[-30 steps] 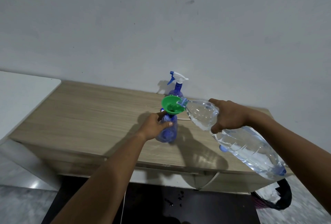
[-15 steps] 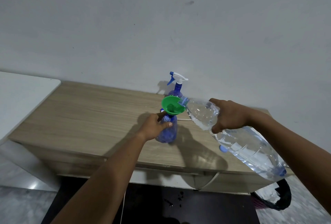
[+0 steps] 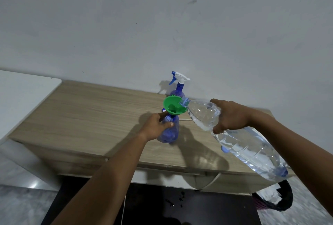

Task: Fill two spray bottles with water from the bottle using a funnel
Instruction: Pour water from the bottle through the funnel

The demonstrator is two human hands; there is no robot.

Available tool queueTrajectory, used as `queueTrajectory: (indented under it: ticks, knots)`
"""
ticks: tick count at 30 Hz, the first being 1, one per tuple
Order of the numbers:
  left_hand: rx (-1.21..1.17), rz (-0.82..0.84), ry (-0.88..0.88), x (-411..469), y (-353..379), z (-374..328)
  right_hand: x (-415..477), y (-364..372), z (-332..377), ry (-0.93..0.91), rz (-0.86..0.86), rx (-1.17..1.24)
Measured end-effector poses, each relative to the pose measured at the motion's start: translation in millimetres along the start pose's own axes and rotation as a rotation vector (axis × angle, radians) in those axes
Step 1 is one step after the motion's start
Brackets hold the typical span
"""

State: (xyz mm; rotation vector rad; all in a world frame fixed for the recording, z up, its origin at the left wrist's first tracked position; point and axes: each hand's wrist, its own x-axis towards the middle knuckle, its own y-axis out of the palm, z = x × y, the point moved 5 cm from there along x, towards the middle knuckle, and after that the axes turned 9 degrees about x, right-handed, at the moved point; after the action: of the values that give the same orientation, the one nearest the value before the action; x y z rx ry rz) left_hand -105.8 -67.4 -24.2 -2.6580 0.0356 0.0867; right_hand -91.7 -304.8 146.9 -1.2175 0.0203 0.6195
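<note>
Water bottle [image 3: 243,143] is lying tilted in your right hand [image 3: 231,116], its mouth resting over the rim of the green funnel [image 3: 173,107]. Your right hand is gripping the clear bottle around its shoulder, with the fingers curling over the top and the thumb pressing in underneath. The base is hanging low beside your right forearm.

The funnel is sitting in the top of the near blue spray bottle [image 3: 170,132], which is standing on the wooden tabletop [image 3: 90,116]. Your left hand [image 3: 155,127] is wrapping around that bottle's upper body with the thumb pressing across the front, so your fingers are hiding its neck and the funnel's spout. You cannot tell whether water is running into the funnel, or how full the blue bottle is.

Just behind the funnel, the second spray bottle [image 3: 178,88] is standing against the wall, wearing its white and blue trigger head; the funnel is covering its lower body. A small blue round piece [image 3: 225,149] is showing at the water bottle's lower edge, too blurred to identify. A dark bag [image 3: 281,201] is sitting below the table's right end, partly hidden by the bottle.
</note>
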Motion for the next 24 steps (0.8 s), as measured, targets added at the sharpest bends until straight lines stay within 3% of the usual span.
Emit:
queueTrajectory:
  ticks: [24]
  knots:
    - [-0.011,0.018,-0.026,-2.1,-0.2,0.9,-0.6,1.4,-0.8,0.006,0.015,0.027]
